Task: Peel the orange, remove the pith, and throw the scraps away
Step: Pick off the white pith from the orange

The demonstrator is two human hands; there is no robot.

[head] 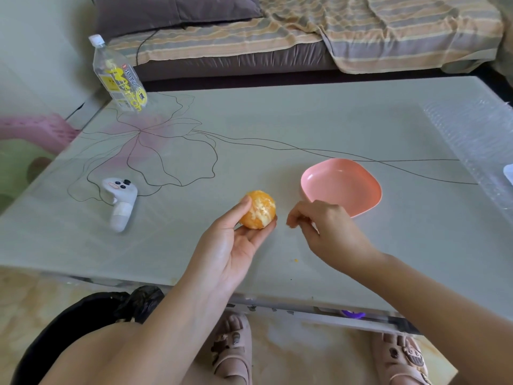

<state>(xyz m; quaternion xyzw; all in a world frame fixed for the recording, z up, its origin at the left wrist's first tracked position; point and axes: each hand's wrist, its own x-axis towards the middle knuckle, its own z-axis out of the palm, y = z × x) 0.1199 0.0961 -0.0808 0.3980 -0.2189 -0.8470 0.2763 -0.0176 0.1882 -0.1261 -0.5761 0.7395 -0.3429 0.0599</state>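
Orange (258, 209) peeled, white pith patches left. Held over worktop (277, 129) in left hand (230, 245), fingers cupped beneath, thumb on its left side. Right hand (327, 226) just right of orange, fingers curled, tips pinched together; scrap between them too small to tell. Likely mid pith removal. Lift pith at patch edge, pull along segments, turn orange by thumb, grip lightly. Black bag (91, 309) below-left of orange, probably for scraps.

Too small to make out, any scrap pinched in the right grip (330, 232); hidden against the left grip (233, 245), underside of the orange (259, 209); cut off by the right edge, a white thing (509, 175) on the surface (277, 134).
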